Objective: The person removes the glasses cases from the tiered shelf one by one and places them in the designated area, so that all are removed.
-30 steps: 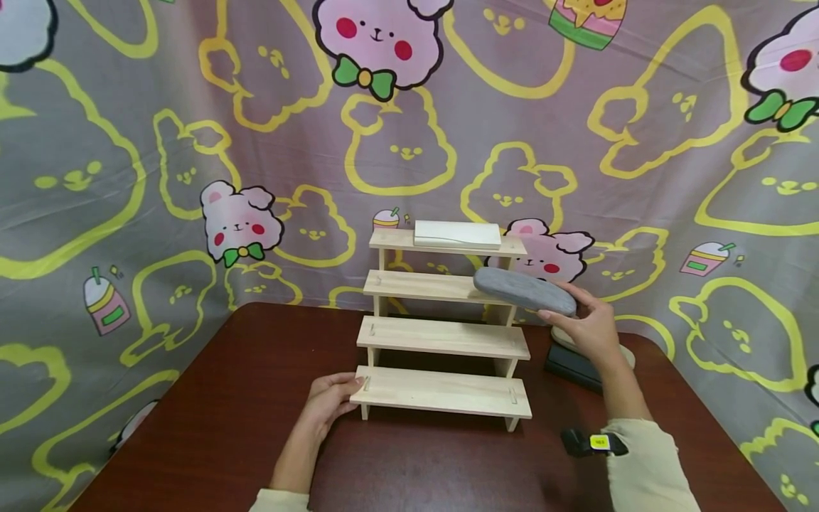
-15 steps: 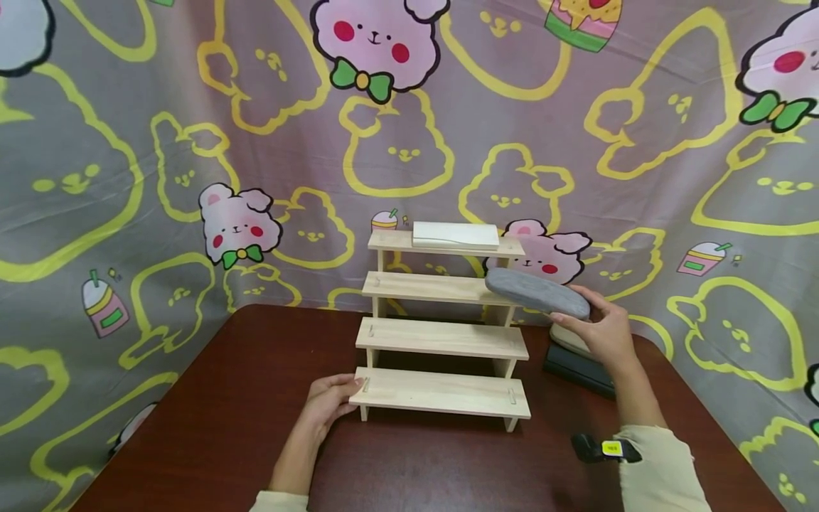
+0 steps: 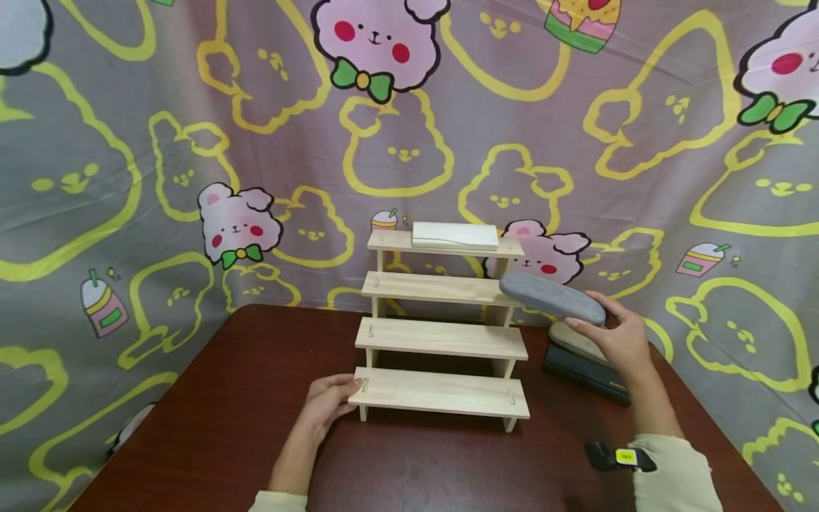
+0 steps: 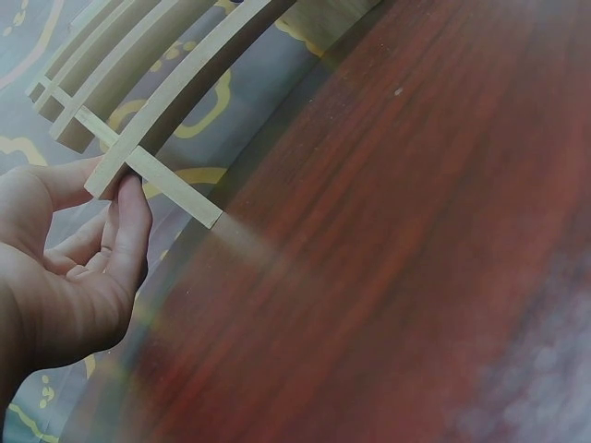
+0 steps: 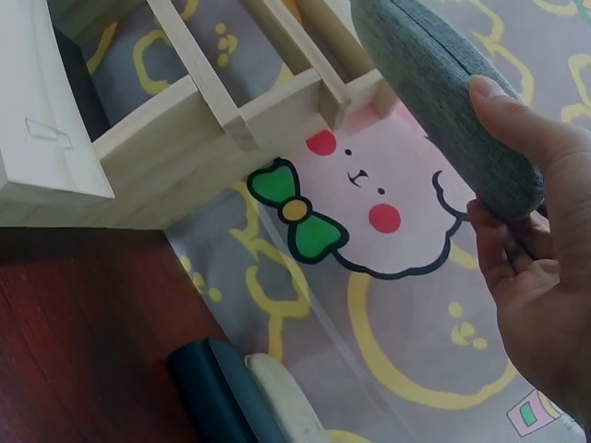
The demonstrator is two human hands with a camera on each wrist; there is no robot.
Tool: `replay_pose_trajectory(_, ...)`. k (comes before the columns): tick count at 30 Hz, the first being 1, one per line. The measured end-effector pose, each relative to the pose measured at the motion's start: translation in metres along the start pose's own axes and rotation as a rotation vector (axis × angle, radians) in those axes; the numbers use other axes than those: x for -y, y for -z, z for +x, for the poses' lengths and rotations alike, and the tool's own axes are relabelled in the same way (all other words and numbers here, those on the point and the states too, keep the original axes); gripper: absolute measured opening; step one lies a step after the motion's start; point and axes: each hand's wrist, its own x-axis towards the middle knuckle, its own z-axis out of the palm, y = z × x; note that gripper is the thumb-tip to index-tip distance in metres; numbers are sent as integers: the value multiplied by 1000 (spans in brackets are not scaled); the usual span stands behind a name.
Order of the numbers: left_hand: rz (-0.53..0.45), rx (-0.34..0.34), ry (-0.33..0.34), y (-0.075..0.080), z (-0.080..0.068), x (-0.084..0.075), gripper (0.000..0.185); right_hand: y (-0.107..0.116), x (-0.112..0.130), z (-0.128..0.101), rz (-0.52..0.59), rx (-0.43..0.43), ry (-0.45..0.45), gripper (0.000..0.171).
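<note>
My right hand [image 3: 621, 338] grips the near end of a grey fabric glasses case [image 3: 552, 297], thumb on one side and fingers on the other. It is held in the air at the right end of the wooden stepped shelf [image 3: 441, 338], about level with the second board from the top. In the right wrist view the glasses case [image 5: 443, 101] shows a seam along its length. At the lowest board's left end, my left hand [image 3: 326, 405] pinches the board's corner. The left wrist view shows that hand [image 4: 83, 258] with its thumb above the board and fingers beneath.
A white case [image 3: 454, 235] lies on the top board. Right of the shelf, a dark green case [image 3: 582, 373] and a beige case [image 3: 572, 340] lie together on the brown table [image 3: 256, 398]. A patterned curtain [image 3: 403, 142] hangs behind the table.
My right hand has moved right with the grey glasses case, away from the shelf's second board. The left hand has stayed on the lowest board's corner.
</note>
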Motion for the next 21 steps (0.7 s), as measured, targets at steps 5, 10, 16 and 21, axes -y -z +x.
replay_pose_trajectory(5, -8, 7, -10, 0, 0, 0, 45, 6, -2, -4, 6, -1, -11, 58)
replay_pose_trajectory(10, -10, 8, -13, 0, -1, -1, 44, 12, -5, -6, -16, -16, -30, 60)
replay_pose_trajectory(16, -4, 4, -12, 0, -2, -3, 44, 16, -12, -8, 0, -35, -28, 53)
replay_pose_trajectory(21, -3, 2, -11, 0, -1, -2, 44, 20, -16, -12, -18, -59, -55, 50)
